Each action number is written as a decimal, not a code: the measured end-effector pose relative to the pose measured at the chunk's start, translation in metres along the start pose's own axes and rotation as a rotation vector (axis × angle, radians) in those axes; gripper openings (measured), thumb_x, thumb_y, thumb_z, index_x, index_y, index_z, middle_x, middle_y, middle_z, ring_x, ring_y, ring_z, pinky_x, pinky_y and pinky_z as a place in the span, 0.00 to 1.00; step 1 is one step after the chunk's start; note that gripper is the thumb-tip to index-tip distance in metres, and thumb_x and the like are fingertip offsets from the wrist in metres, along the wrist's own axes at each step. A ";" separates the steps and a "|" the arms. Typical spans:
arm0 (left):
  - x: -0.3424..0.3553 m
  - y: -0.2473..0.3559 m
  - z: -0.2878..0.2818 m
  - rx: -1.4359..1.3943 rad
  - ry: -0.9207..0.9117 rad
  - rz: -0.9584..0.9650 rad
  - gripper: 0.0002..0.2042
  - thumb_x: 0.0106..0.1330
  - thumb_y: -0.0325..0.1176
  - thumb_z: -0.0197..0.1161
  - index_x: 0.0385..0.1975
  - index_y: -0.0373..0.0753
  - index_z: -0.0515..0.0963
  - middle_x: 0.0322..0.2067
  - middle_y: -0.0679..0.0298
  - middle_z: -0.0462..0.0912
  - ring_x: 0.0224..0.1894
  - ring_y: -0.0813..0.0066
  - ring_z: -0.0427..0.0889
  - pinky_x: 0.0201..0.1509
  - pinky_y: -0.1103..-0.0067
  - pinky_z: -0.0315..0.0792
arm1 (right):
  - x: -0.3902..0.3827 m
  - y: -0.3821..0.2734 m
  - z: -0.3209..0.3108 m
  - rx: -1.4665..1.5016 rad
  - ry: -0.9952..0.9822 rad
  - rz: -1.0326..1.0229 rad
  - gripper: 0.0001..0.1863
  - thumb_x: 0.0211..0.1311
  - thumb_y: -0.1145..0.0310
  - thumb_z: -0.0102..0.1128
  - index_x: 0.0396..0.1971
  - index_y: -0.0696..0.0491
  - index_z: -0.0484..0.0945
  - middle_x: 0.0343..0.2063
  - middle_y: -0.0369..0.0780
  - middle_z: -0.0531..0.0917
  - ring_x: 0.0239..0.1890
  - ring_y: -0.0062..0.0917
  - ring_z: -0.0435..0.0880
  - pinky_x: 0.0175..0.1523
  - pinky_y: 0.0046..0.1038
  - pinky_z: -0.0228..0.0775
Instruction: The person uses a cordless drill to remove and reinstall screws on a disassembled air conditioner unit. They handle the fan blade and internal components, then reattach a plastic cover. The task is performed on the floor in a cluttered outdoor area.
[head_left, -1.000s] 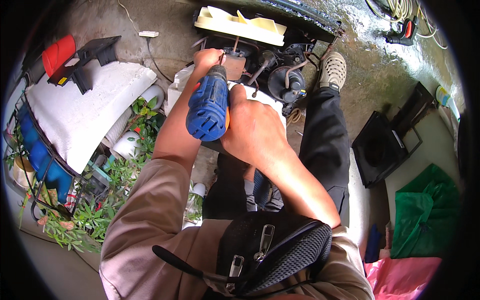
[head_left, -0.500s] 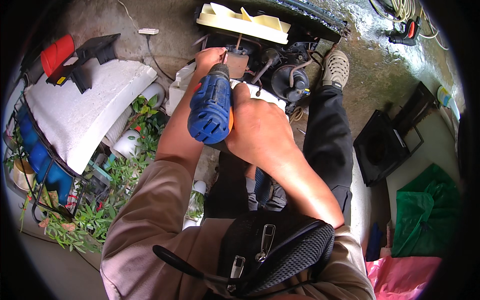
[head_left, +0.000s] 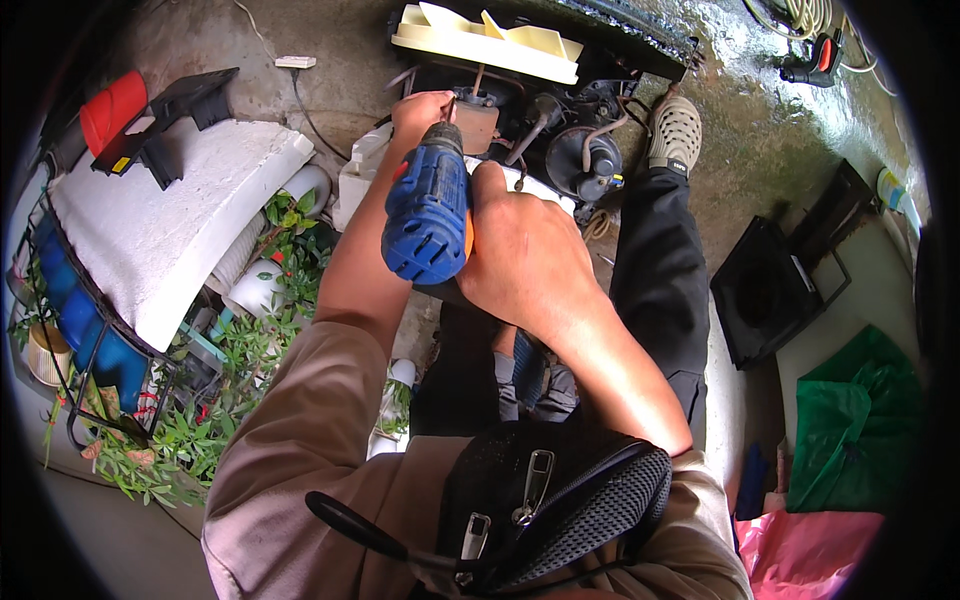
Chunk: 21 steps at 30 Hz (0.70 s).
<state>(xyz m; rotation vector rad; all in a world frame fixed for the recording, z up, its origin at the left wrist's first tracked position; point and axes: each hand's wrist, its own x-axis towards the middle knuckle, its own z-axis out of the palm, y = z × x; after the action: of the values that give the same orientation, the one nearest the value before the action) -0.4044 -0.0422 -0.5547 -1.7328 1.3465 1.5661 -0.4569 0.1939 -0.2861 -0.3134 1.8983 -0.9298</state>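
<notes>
Holding blue drill (head_left: pixel 425 215); yellow label (head_left: pixel 122 164)

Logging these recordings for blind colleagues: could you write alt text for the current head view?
A person's right hand grips a blue power drill, its chuck beside the left hand, at exposed machinery with a cream plastic bladed fan and a round black housing. A flat white slab lies left, a green plastic bag right.
</notes>
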 end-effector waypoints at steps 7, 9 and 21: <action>-0.006 -0.016 0.013 -0.147 0.205 0.061 0.03 0.72 0.22 0.63 0.42 0.31 0.78 0.32 0.57 0.82 0.26 0.72 0.81 0.28 0.79 0.79 | 0.020 -0.017 0.001 0.001 -0.075 0.047 0.21 0.54 0.71 0.65 0.44 0.68 0.73 0.28 0.57 0.87 0.36 0.52 0.90 0.44 0.47 0.82; -0.005 -0.018 0.012 -0.198 0.205 0.047 0.08 0.73 0.20 0.60 0.48 0.34 0.77 0.30 0.58 0.80 0.25 0.73 0.80 0.26 0.79 0.77 | 0.024 -0.022 0.000 -0.011 -0.094 0.082 0.20 0.54 0.71 0.64 0.44 0.68 0.73 0.29 0.57 0.87 0.36 0.51 0.90 0.45 0.46 0.83; 0.003 -0.023 0.014 -0.251 0.335 0.093 0.03 0.61 0.15 0.63 0.33 0.28 0.80 0.22 0.52 0.83 0.17 0.70 0.80 0.19 0.77 0.76 | 0.032 -0.028 -0.008 -0.038 -0.176 0.105 0.19 0.56 0.72 0.61 0.44 0.68 0.74 0.30 0.56 0.87 0.36 0.50 0.90 0.44 0.45 0.83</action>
<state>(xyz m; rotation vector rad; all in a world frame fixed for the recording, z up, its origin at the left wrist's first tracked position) -0.3923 -0.0220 -0.5670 -2.1928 1.4521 1.6035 -0.4846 0.1607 -0.2850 -0.3055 1.7555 -0.7716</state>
